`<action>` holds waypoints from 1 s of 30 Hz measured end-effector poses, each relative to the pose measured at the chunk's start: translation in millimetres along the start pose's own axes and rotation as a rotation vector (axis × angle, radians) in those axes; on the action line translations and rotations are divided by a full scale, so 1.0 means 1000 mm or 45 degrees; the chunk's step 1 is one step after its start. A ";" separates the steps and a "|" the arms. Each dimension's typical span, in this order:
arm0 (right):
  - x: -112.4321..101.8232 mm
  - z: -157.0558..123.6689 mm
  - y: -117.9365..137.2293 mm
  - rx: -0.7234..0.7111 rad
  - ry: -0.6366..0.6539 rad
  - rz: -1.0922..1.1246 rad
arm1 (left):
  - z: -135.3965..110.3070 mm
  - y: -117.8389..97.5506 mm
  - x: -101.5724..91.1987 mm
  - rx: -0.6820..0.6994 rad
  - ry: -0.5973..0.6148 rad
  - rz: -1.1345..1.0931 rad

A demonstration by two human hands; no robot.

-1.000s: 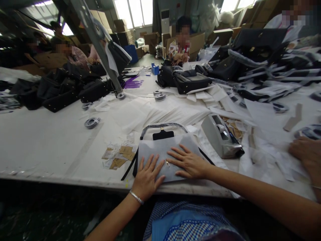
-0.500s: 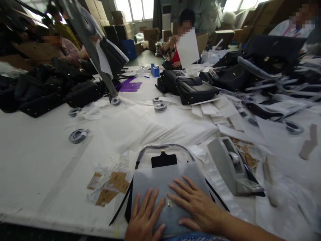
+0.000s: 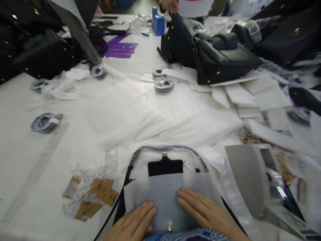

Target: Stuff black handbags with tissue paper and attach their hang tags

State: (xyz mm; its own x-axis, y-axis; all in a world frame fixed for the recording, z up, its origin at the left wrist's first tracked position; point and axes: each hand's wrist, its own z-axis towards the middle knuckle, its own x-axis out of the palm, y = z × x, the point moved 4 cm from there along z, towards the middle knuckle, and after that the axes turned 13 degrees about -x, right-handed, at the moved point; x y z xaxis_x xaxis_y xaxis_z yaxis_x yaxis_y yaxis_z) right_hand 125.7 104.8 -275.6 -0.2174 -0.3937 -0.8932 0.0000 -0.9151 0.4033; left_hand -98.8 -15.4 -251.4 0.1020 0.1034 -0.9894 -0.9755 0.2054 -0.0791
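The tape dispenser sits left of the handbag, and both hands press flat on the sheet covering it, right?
No: the head view shows the tape dispenser right of the handbag. The left hand and right hand do press flat on the sheet covering it.

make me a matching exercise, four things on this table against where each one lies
1 tape dispenser
2 brown tags
3 purple sheets
4 blue box

a left of the wrapped bag
b close by the far black bag
c right of the wrapped bag
d just behind the foot of the slanted post

1-c, 2-a, 3-d, 4-b
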 end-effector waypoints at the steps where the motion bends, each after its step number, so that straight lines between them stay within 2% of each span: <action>1: -0.004 0.004 -0.003 0.040 0.007 0.010 | 0.008 0.002 -0.004 -0.074 0.025 -0.065; 3: -0.009 0.010 -0.010 0.128 -0.023 -0.016 | 0.023 0.004 -0.007 -0.202 0.029 -0.147; 6: -0.006 0.015 -0.014 0.198 -0.074 -0.086 | 0.036 0.003 -0.002 -0.279 0.007 -0.107; 10: -0.003 0.019 -0.015 0.213 -0.066 -0.147 | 0.040 0.004 0.007 -0.271 0.073 -0.020; 15: -0.014 0.030 -0.017 0.215 -0.012 -0.145 | 0.045 0.009 -0.002 -0.390 0.155 -0.187; 18: -0.020 0.035 -0.017 0.230 -0.025 -0.112 | 0.048 0.010 -0.006 -0.356 0.175 -0.291; 21: -0.019 0.036 -0.017 0.237 -0.016 -0.108 | 0.047 0.011 -0.003 -0.353 0.185 -0.296; 30: 0.001 0.039 -0.026 0.381 0.145 -0.126 | 0.049 0.013 0.017 -0.384 0.051 -0.174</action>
State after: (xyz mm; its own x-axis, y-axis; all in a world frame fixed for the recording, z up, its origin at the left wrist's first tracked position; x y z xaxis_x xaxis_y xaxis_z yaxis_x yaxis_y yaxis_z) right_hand 87.2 132.2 -279.0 -0.0917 -0.3272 -0.9405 -0.3060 -0.8895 0.3393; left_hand -100.4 36.7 -263.6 0.2337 0.0552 -0.9707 -0.9678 -0.0833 -0.2377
